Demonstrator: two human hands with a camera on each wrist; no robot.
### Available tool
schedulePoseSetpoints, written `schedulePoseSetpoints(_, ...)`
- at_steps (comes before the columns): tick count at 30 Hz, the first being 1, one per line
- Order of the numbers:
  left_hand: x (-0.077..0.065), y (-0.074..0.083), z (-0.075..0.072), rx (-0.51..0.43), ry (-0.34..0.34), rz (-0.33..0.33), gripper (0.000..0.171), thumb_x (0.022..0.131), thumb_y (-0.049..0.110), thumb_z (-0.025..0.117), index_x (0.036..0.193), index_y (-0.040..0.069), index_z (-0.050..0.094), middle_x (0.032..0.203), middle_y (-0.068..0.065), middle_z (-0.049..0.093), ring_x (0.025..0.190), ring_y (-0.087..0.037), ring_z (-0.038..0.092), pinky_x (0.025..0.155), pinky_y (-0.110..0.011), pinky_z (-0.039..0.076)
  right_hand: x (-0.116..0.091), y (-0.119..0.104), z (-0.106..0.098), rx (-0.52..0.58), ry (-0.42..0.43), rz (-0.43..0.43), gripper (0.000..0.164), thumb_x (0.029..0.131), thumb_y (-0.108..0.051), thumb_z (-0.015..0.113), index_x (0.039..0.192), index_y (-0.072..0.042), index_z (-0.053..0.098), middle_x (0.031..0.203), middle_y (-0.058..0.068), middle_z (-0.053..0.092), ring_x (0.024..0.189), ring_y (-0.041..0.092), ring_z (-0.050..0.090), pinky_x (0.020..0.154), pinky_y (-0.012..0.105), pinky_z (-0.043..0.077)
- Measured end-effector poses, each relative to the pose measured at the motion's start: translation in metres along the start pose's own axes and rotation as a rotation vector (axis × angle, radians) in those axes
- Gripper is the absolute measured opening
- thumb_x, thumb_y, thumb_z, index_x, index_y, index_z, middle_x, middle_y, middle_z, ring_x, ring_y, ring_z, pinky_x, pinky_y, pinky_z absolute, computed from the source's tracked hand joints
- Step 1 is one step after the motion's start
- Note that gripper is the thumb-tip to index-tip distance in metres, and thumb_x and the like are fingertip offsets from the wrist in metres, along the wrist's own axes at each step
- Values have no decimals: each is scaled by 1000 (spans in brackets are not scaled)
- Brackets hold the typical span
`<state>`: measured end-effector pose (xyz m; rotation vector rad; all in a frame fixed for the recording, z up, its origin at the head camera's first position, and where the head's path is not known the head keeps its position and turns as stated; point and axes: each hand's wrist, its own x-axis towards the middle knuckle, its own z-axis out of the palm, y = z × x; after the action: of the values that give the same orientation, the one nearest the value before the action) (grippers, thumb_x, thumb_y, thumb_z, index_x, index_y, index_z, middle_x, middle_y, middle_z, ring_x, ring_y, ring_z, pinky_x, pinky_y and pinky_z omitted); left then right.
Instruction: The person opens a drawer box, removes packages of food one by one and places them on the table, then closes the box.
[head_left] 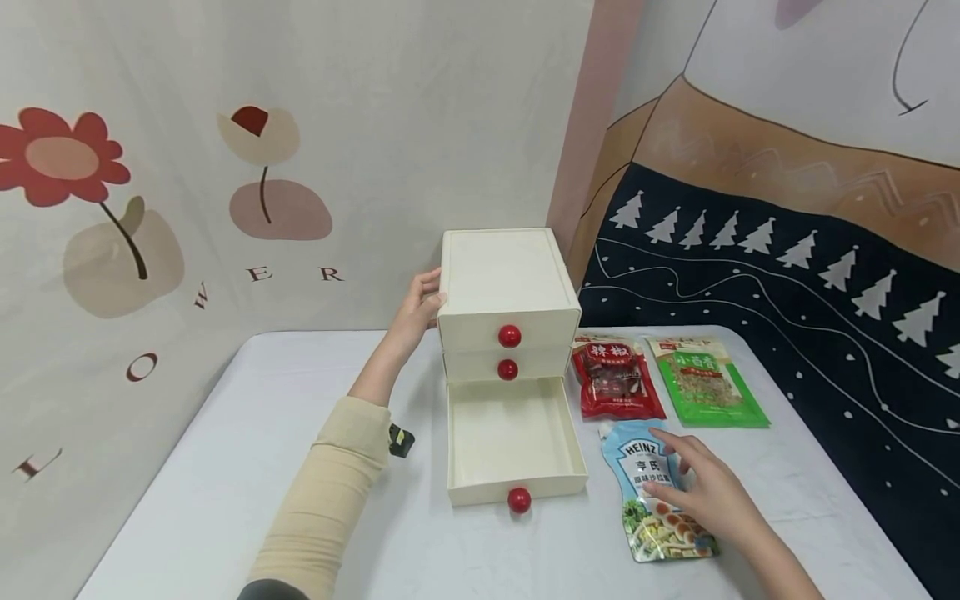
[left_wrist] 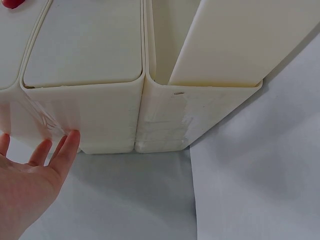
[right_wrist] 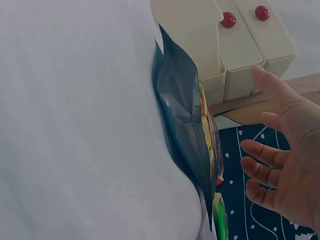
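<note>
A cream drawer cabinet [head_left: 502,271] with red knobs stands on the table, its bottom drawer [head_left: 506,433] pulled out and bare inside. My left hand [head_left: 418,312] rests against the cabinet's left side; in the left wrist view its fingertips [left_wrist: 73,137] touch that wall. Over a blue Heinz salad dressing pouch [head_left: 645,467] lying to the right of the drawer, my right hand [head_left: 708,487] hovers with spread, slightly bent fingers. The right wrist view shows this hand beside the pouch [right_wrist: 185,100], apart from it, with nothing held.
Behind the pouch lie a red bag of dried chilli [head_left: 617,379] and a green seasoning packet [head_left: 705,383]. A small black object [head_left: 401,441] sits near the left forearm. White cloth covers the table [head_left: 300,400], with printed fabric walls [head_left: 412,125] behind.
</note>
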<state>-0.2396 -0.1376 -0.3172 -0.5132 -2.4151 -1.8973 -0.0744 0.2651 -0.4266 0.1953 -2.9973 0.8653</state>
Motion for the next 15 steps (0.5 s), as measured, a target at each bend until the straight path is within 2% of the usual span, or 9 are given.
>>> schedulePoseSetpoints(6, 1, -1, 0, 2, 4, -5, 56, 89, 30, 40, 140, 13, 23, 134, -16, 30, 114, -31, 43, 84, -43, 43, -1, -7, 2, 44, 24, -17, 73, 69, -47, 71, 132, -26, 43, 107, -1, 53, 76, 15, 46, 53, 24, 39)
schedulePoseSetpoints(15, 0, -1, 0, -5, -3, 3, 57, 89, 30, 40, 140, 12, 23, 133, -16, 31, 113, -32, 43, 85, -45, 42, 1, -20, 9, 133, 25, -90, 67, 70, -37, 74, 130, -26, 47, 103, -5, 53, 72, 12, 46, 52, 22, 42)
